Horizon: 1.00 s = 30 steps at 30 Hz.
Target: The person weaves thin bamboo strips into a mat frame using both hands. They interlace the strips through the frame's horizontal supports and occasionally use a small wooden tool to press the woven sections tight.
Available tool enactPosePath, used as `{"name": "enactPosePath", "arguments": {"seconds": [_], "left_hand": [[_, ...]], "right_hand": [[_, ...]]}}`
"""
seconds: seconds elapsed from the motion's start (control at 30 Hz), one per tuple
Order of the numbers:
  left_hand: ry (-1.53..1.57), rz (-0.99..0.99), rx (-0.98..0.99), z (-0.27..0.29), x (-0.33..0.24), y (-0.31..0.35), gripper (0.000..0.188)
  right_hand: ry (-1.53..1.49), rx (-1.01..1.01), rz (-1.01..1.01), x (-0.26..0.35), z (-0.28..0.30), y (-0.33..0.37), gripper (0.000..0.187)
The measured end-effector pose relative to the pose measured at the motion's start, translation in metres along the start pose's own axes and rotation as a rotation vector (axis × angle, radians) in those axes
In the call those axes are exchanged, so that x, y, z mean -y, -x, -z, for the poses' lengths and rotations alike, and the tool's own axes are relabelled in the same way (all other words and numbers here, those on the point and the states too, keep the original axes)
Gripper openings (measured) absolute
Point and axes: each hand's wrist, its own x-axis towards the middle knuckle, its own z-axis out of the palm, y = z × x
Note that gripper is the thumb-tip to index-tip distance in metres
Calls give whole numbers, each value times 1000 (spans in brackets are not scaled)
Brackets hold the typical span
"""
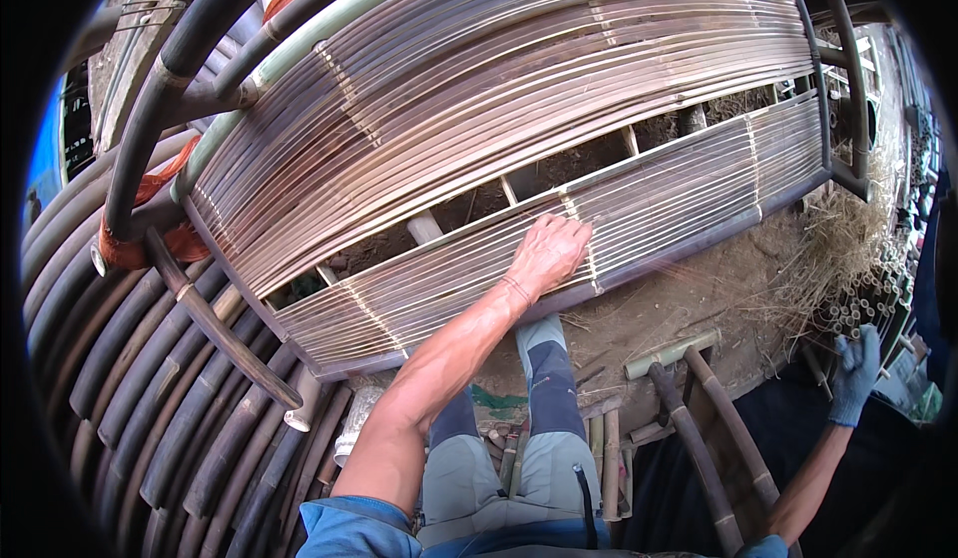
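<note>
A slatted bamboo bench or bed lies in front of me, its long thin slats tied across by pale lashings. A gap splits it into a wide far section and a narrow near section. My left hand, bare, rests on the near section beside a pale lashing. Its fingers are curled together; what they pinch, if anything, is hidden under them. Out to the right, my right hand wears a grey-blue glove. Its fingers are raised and apart, beside a bundle of thin bamboo tubes, with nothing seen in it.
Dark bamboo poles are stacked at the left. A thick curved frame pole with orange wrapping rises at the left end. A small bamboo stand sits at the lower right. Dry straw lies on the ground beyond it.
</note>
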Motion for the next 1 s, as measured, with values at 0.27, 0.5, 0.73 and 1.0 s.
{"name": "enactPosePath", "arguments": {"seconds": [0.27, 0.5, 0.73, 1.0], "left_hand": [[187, -180, 37, 6, -28, 10, 16], [195, 404, -603, 46, 31, 40, 10], [79, 803, -414, 6, 85, 60, 25], [414, 742, -25, 8, 113, 11, 35]], "right_hand": [[1033, 540, 591, -133, -269, 35, 97], [833, 762, -219, -154, -345, -21, 30], [1329, 28, 1099, -198, -391, -105, 20], [1488, 934, 375, -276, -528, -50, 24]]}}
